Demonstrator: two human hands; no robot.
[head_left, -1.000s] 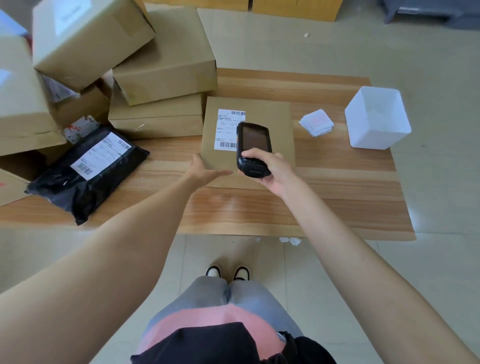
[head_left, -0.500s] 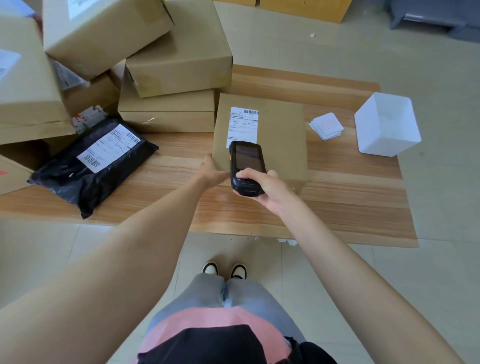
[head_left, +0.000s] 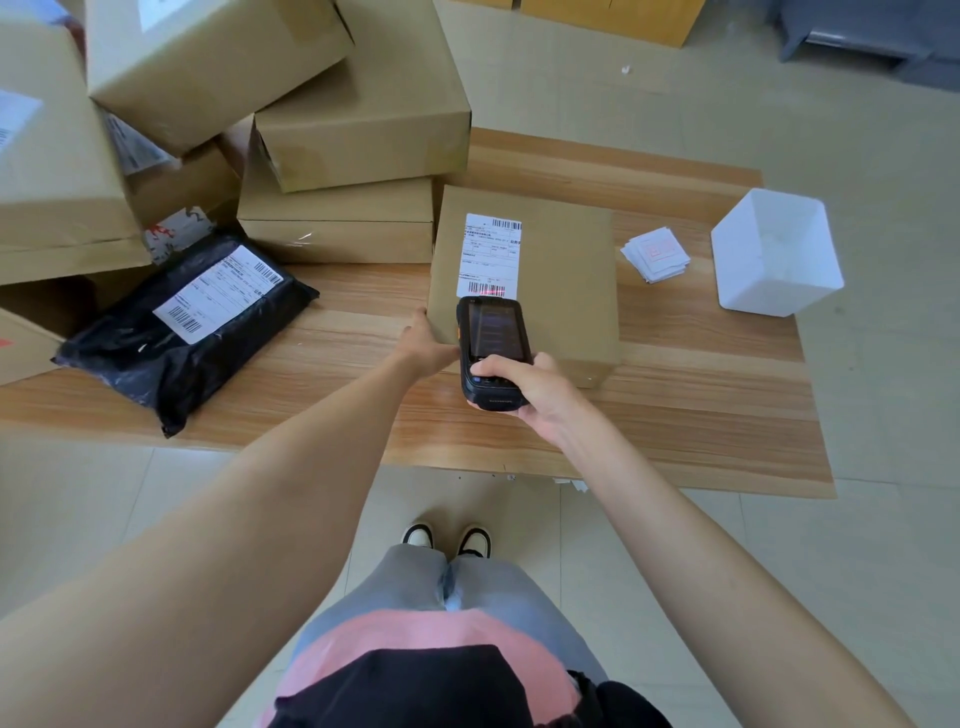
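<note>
Two hands reach over the tabletop (head_left: 701, 410). Nearest, the right hand (head_left: 537, 397) grips a black scanner (head_left: 491, 338), thumb on its keys, its head at the lower barcode of the label (head_left: 488, 249) on a flat cardboard box (head_left: 563, 270). The left hand (head_left: 426, 345) touches that box's near left corner; its fingers are hidden behind the scanner, so I cannot tell their curl. Farther left, cartons (head_left: 363, 119) pile up.

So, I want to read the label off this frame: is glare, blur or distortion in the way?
Head view: soft light, no glare on the shipping label; its print too fine to read; the scanner overlaps its lower edge; wide-angle slightly bows the table.
</note>
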